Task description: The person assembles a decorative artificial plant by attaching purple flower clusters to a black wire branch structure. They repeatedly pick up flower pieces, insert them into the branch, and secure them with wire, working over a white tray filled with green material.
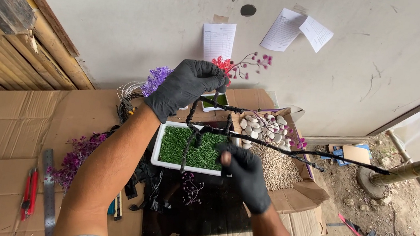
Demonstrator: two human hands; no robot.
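My left hand (pixel 187 86), in a black glove, reaches forward and grips the upper part of a black wrapped wire tree (pixel 208 128) near its top. My right hand (pixel 243 173), also gloved in black, pinches the tree's lower stem over a white tray (pixel 155 151) filled with green artificial grass. One long black branch (pixel 343 161) stretches far to the right. A red flower cluster (pixel 223 64) and a sprig of pink beads (pixel 253 62) show just beyond my left hand.
Flattened cardboard (pixel 5 130) covers the work surface. A box of white stones and gravel (pixel 272 157) sits to the right of the tray. Purple flower sprigs (pixel 77 155), red pliers (pixel 29 192) and a metal ruler (pixel 49 189) lie at left. A bamboo pole (pixel 417 167) stands at right.
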